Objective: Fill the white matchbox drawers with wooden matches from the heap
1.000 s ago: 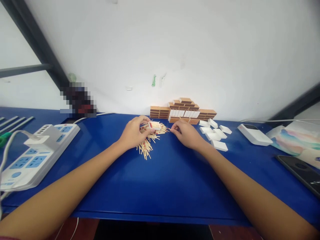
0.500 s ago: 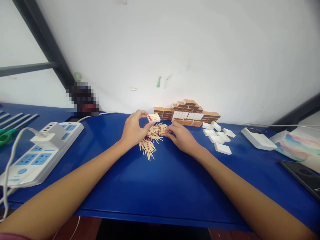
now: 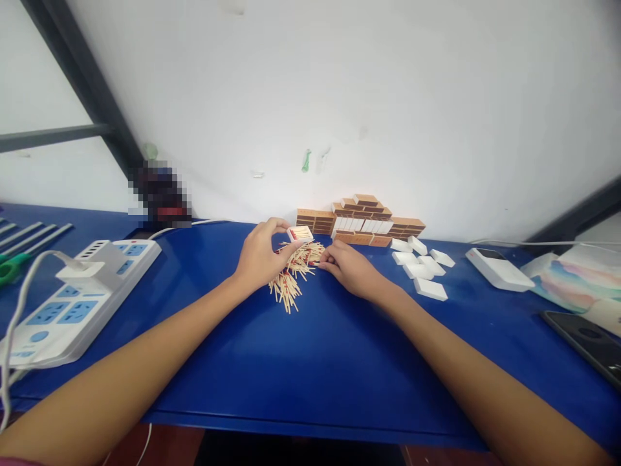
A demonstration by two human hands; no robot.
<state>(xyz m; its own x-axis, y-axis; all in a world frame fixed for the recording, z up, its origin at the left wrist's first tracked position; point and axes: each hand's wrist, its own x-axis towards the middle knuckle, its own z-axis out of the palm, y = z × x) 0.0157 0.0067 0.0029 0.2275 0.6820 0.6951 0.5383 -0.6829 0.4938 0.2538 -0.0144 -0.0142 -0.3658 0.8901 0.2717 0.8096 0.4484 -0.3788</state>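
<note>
My left hand (image 3: 262,252) grips a small white matchbox tray (image 3: 300,233) between thumb and fingers. Matchsticks with red heads lie in that tray. Under and in front of it spreads a loose pile of matchsticks (image 3: 286,291) on the blue table. At the pile's right edge, my right hand (image 3: 348,266) is closed in a pinch, its fingertips touching or very near the matches. What the pinch holds, if anything, is too small to make out. Behind both hands, matchboxes (image 3: 361,220) are stacked in a stepped wall, with white trays upright in its middle.
Several white matchbox trays (image 3: 430,289) lie scattered right of my right hand. Farther right are a white device (image 3: 499,268), a colourful packet (image 3: 563,278) and a dark phone (image 3: 582,343). A power strip (image 3: 72,310) with a cable and green-handled scissors (image 3: 14,266) are on the left.
The view has shifted slightly. My left hand still grips the tray, and my right hand stays pinched at the pile's edge with little visible movement.
</note>
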